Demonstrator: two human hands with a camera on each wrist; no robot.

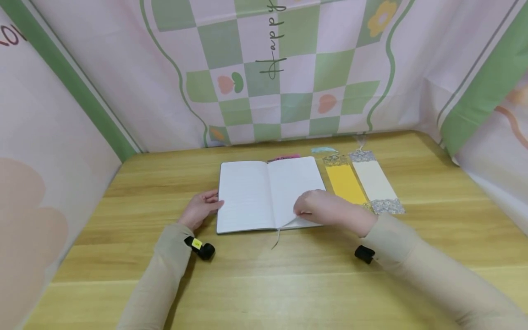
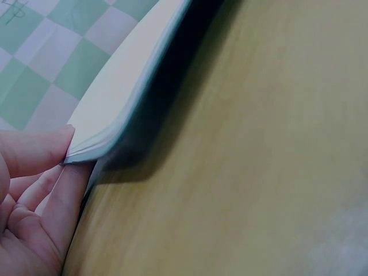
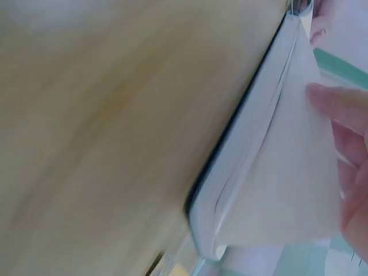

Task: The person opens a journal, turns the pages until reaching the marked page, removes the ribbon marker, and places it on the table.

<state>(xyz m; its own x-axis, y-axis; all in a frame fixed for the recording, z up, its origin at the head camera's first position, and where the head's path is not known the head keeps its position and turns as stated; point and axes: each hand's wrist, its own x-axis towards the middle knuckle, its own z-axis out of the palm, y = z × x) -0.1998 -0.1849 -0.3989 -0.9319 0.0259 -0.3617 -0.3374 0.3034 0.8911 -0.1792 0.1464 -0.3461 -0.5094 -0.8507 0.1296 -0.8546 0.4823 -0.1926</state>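
- Nearest, at lower centre of the frame: ribbon [image 1: 277, 239], trailing limp from the near edge of the book [image 1: 243, 197]; soft and almost weightless, by its look.
- Left of centre: left hand [image 1: 200, 208], thumb over the book's left edge, fingers beneath, clamped on leaves and cover together.
- Right of centre: right hand [image 1: 323, 207], thumb and fingers clamped on a raised page [image 3: 293, 172]; impossible to tell whether one leaf or several.
- Page probably thin, floppy, quick to crease or tear; best taken lightly near the free outer edge, without tugging at the binding.
- At mid-frame: book, open on the table [image 1: 264, 284]; probably light, with a cover stiffer than its leaves. Best gripped by the cover's outer edges.
- Farther right: yellow strip [image 1: 345, 182] and white strip [image 1: 374, 180], side by side, patterned at the ends; likely light and bendable, best lifted by the long edges.
- Past the book: pink thing [image 1: 288, 156], mostly hidden, so stiffness unknown; right of it, blue tassel [image 1: 323, 150], probably soft and easily tangled.
- Farthest, across the top: checked cloth [image 1: 264, 108].
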